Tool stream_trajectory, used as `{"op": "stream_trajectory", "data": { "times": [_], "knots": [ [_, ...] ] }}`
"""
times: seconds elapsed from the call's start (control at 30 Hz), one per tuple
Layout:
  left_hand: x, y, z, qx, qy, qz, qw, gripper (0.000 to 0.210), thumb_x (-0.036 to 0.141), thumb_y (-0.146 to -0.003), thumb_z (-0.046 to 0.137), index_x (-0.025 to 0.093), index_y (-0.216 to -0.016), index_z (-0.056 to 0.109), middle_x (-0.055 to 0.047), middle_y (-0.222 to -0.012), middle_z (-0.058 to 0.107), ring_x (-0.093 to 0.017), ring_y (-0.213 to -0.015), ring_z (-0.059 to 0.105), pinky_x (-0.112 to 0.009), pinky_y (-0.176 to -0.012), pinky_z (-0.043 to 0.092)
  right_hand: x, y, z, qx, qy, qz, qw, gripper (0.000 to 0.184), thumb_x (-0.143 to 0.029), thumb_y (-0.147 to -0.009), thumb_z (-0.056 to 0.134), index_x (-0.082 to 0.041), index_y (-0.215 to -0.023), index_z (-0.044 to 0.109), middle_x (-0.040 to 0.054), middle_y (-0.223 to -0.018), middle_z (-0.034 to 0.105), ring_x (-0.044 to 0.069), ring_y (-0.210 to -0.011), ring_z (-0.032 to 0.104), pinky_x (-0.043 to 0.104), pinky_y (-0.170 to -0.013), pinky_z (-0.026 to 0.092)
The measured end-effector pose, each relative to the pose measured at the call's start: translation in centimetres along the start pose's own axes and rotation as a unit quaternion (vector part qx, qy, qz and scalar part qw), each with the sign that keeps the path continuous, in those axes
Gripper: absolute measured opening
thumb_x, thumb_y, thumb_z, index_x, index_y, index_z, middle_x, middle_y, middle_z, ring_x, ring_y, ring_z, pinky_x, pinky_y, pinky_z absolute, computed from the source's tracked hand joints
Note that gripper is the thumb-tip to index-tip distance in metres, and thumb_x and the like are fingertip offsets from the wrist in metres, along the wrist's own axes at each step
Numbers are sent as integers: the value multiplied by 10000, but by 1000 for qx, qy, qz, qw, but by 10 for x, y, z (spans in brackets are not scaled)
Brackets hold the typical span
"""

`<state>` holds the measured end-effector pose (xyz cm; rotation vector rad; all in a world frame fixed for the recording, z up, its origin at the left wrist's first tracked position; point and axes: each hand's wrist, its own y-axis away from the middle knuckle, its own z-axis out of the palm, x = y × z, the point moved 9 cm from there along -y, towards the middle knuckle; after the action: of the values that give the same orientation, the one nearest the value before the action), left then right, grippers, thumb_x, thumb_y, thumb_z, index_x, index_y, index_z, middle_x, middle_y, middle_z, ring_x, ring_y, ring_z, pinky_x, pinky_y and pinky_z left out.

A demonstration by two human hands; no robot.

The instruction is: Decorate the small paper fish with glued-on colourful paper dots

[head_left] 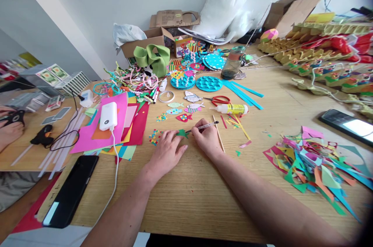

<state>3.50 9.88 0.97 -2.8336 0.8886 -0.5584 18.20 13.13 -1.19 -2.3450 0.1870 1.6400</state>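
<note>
A small green paper fish [182, 133] lies flat on the table in front of me. My left hand [166, 150] rests at its left end, fingertips pressing on it and thumb held apart. A slim pen with a pale patterned barrel [208, 125] is pinched in my right hand [206, 138], its tip at the right end of the green fish. Just above lie a red paper fish [184, 117] and several decorated paper fish [174, 111]. Tiny coloured dots [154, 137] are scattered left of my left hand. A thin wooden stick [218, 134] runs beside my right hand.
A glue bottle [232, 109] and red-handled scissors [219, 100] lie beyond my right hand. Paper scraps [314, 161] heap at the right, near a phone [348, 124]. At the left are a cabled power bank [108, 115], another phone [71, 190] and another person's hand [11, 132].
</note>
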Motion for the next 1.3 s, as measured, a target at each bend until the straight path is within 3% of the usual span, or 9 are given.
{"op": "stream_trajectory", "data": {
  "times": [1.3],
  "knots": [
    [-1,0,1,3,2,-4,1000,261,342,-941,510,214,-1140,621,-89,-1238,567,-259,-1177,463,-462,-1031,419,-2,0,3,-16,5,-8,1000,95,-259,-680,529,-225,-610,473,-39,-514,534,131,-490,481,244,-492,341]
  ]
}}
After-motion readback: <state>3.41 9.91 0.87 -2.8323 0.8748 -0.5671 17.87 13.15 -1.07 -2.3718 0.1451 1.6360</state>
